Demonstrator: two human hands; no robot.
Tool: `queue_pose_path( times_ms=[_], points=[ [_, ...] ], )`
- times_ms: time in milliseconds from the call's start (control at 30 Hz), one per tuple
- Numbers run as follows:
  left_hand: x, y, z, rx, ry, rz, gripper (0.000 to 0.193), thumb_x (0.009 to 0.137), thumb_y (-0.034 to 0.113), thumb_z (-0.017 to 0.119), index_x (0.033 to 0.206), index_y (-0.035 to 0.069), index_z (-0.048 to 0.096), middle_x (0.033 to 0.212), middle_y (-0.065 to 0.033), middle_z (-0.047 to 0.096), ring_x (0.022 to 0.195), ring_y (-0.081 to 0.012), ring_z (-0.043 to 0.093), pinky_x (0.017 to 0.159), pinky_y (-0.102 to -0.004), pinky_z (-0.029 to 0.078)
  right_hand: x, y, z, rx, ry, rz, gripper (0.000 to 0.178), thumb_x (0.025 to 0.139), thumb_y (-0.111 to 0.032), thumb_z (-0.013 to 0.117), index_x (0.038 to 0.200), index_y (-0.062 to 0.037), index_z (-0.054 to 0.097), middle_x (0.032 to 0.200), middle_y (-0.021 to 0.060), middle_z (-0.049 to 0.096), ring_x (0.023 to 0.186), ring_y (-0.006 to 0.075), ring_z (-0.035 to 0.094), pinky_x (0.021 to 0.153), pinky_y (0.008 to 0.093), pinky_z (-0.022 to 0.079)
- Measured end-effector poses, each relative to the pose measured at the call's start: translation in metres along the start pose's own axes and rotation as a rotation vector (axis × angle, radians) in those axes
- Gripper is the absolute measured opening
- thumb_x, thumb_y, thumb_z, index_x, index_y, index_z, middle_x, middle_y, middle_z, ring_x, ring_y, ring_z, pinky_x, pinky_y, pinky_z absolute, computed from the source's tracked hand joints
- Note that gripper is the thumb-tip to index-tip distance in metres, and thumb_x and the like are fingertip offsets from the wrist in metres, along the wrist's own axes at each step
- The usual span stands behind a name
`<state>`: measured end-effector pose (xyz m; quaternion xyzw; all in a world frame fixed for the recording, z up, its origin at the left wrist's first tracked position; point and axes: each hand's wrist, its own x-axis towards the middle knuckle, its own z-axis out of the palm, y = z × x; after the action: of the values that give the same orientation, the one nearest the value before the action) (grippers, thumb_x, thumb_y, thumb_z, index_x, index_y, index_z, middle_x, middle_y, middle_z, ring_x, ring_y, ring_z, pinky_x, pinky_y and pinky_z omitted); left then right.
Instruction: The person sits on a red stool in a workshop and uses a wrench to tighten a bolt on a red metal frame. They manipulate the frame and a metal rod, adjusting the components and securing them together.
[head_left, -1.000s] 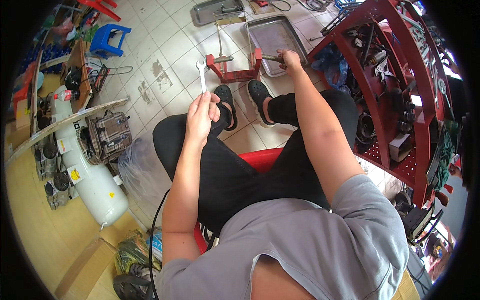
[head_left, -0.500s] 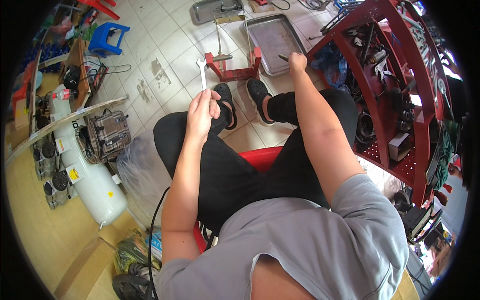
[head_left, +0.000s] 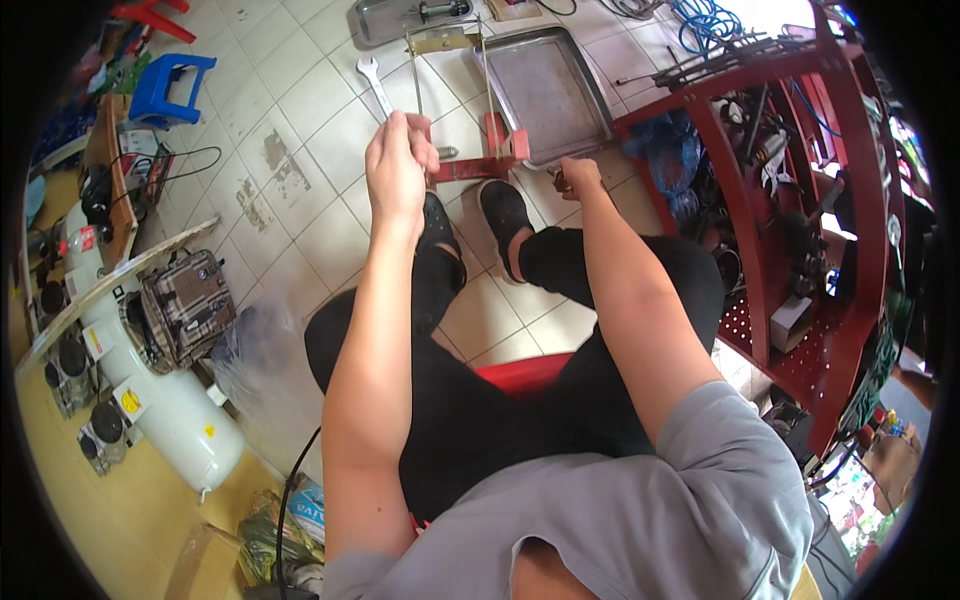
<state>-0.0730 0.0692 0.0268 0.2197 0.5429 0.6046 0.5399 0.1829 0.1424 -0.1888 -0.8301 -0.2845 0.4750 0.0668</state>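
Observation:
My left hand [head_left: 398, 165] is closed around a silver open-end wrench [head_left: 374, 84], whose jaw points away from me to the upper left. It is in front of the left post of a red metal stand [head_left: 470, 170] on the floor, hiding part of that post. A threaded metal piece [head_left: 447, 153] shows just right of my fingers; whether they touch it I cannot tell. My right hand [head_left: 580, 178] is closed on a small dark metal piece [head_left: 560, 181], mostly hidden by the fingers, right of the stand and near a grey metal tray [head_left: 550, 95].
A second tray [head_left: 375, 28] holding a metal part lies farther off. At right stands a red tool rack [head_left: 750, 190] with many tools. To the left are a blue stool [head_left: 172, 90], a plaid bag [head_left: 188, 290] and a white tank [head_left: 185, 420]. My shoes [head_left: 505, 215] are near the stand.
My left hand has moved forward to the stand with the wrench, which now leans left. My right hand has come slightly nearer to me. The whole view has shifted a little.

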Motion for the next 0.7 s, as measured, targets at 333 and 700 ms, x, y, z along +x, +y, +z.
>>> queue_pose_path(
  times_ms=[333, 700],
  points=[
    [0.008, 0.009, 0.017, -0.166, 0.025, -0.186, 0.034, 0.096, 0.027, 0.034, 0.081, 0.001, 0.05, 0.052, 0.0015, 0.032, 0.049, -0.0086, 0.033, 0.05, -0.0236, 0.032, 0.102, 0.013, 0.05, -0.21, 0.24, -0.396, 0.045, 0.066, -0.034, 0.068, 0.09, 0.0038, 0.062, 0.085, 0.0203, 0.063, 0.083, 0.0308, 0.062, 0.074, 0.038, 0.047],
    [0.014, 0.007, 0.017, -0.128, -0.039, -0.237, 0.034, 0.096, 0.025, 0.029, 0.078, 0.003, 0.048, 0.049, 0.0015, 0.031, 0.046, -0.0083, 0.03, 0.048, -0.0235, 0.032, 0.123, 0.023, 0.078, -0.459, -0.008, -0.535, 0.041, 0.071, -0.025, 0.069, 0.102, -0.0025, 0.053, 0.107, 0.0208, 0.051, 0.101, 0.0359, 0.05, 0.086, 0.0419, 0.042]
  ],
)
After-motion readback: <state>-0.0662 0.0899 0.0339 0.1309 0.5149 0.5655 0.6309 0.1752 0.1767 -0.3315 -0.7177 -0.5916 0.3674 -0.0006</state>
